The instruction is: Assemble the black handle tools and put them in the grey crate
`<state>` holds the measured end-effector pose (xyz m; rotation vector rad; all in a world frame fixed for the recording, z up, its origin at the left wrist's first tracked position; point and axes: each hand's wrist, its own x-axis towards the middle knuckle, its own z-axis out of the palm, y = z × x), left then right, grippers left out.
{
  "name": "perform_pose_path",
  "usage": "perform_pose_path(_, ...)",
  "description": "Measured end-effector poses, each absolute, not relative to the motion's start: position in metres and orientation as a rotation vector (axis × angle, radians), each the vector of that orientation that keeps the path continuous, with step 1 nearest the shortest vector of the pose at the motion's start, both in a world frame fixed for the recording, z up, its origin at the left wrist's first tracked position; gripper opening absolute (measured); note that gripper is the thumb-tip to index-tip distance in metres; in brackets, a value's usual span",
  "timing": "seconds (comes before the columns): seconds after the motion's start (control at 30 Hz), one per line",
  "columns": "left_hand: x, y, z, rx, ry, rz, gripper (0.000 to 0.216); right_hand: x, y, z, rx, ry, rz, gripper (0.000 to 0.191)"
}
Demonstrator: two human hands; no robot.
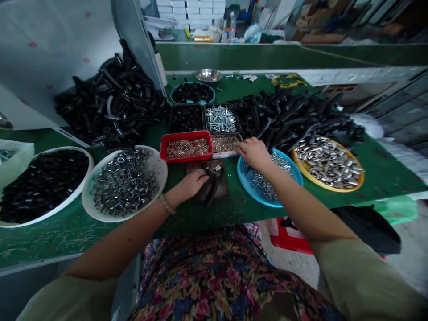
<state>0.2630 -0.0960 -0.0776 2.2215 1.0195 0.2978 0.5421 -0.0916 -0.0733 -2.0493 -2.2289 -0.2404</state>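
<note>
My left hand point(193, 183) is closed around a black plastic part point(211, 187) with a shiny metal piece point(218, 168) at its upper end. It holds this part over a dark, flat plate point(222, 189) on the bench. My right hand point(254, 152) is at the right edge of a small tray of tiny brass-coloured screws or pins point(224, 143). Its fingers are bent and drawn together over the tray; anything between their tips is too small to see. A red tray point(162, 147) of thin copper-coloured pieces stands to the left of that tray.
Below my right forearm is a blue basin point(243, 185) of nuts, with a yellow basin point(355, 182) of metal sleeves beyond. White basins hold metal rings point(124, 189) and black pieces point(43, 183). Bolts point(220, 119) fill a black tray. Black plastic parts are heaped left point(113, 98) and right point(284, 116).
</note>
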Motion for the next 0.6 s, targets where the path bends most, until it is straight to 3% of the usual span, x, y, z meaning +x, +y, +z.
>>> perform_pose_path(0.2,0.261,-0.084,-0.064,2.749,1.167,0.206,0.025,0.536,-0.015,-0.086,-2.092,-2.333,-0.137,0.018)
perform_pose_path(0.3,0.303,-0.045,-0.052,2.810,1.211,0.407,0.026,0.538,-0.013,-0.090,-2.048,-2.298,-0.097,0.019)
perform_pose_path(0.47,0.385,0.016,-0.061,2.854,1.172,0.195,0.028,0.543,-0.013,-0.086,-2.069,-2.120,0.006,0.022)
perform_pose_path(0.6,0.400,0.022,-0.074,2.865,1.141,0.211,0.032,0.541,-0.038,-0.081,-1.942,-1.887,0.145,0.020)
